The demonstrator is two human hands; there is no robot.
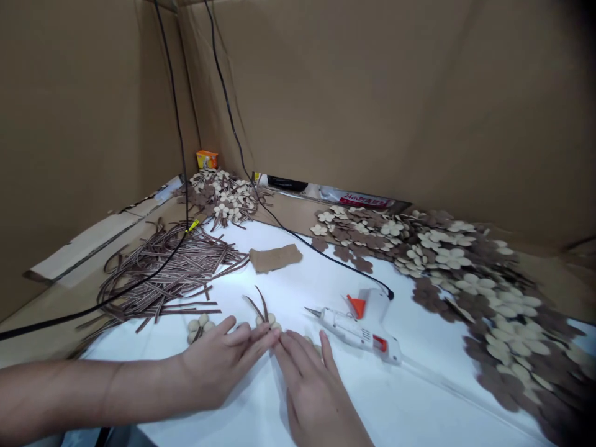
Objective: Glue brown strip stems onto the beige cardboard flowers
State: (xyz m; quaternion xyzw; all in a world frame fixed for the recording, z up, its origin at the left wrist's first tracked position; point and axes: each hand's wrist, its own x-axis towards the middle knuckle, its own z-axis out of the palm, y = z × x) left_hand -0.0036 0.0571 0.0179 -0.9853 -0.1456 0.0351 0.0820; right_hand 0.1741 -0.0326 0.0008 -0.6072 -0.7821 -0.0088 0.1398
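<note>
From my remote post I am taking the pale flower (272,318) as the centre of the dial; it is showing just beyond the fingertips, with two thin brown strips (264,305) projecting towards 11 o'clock. The left hand (228,357) is reaching in from between 8 and 9 o'clock, fingers bent over the flower. The right hand (316,388) is reaching in from 5 o'clock, fingers extended. Both hands are covering the flower's near side, so I am unable to tell whether either grip is pinching it. At 9 o'clock a second flower (200,328) is lying beside the left hand. At 3 o'clock a glue gun (356,329) is lying on the white desk (395,403), nozzle facing the hands. A strip pile (167,267) is occupying 10 o'clock; a cardboard piece (275,258) is lying at 12. Loose flowers (475,284) are spreading from 1 to 3 o'clock, and a mixed heap (226,195) is sitting at 11, an orange box (207,159) standing behind.
</note>
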